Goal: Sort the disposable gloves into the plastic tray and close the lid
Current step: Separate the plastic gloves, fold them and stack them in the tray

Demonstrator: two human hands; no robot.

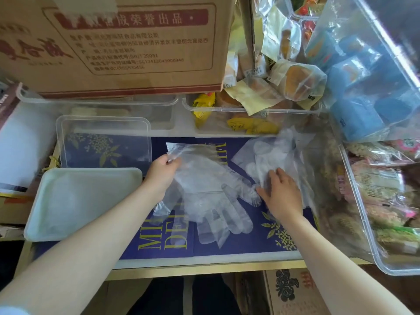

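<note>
A: Since the lid [81, 203] lies flat at far left on the worktop [238, 244], touching nothing, closing is clearly the last step. Just behind it, the clear plastic tray [104, 142] stands open and looks empty. Hard to be sure through the film.

B: Makes sense. Tray near the left hand, short carry. What's that hand doing?

A: Left hand [162, 172] pinches the cuff end of a clear glove bundle [204, 192], thumb and fingers closed on the film. Glove fingers trail toward the person. Grip at the cuff probably keeps the stack aligned for the lift.

B: More than one glove in it?

A: Looks like several layers, count unreadable. Transparent on transparent.

B: Right side?

A: Right hand [280, 192] lies spread, fingers straight, pressing on a second glove pile [272, 155] just beside the first. Not gripping. My guess is it pins the loose pile so the pull on the left bundle doesn't drag it along.

B: Risk?

A: Film clings. The two piles touch at the edge near the right thumb, so they may come away together. Snack bins [250, 110] behind and at right are clutter, not part of this.
</note>
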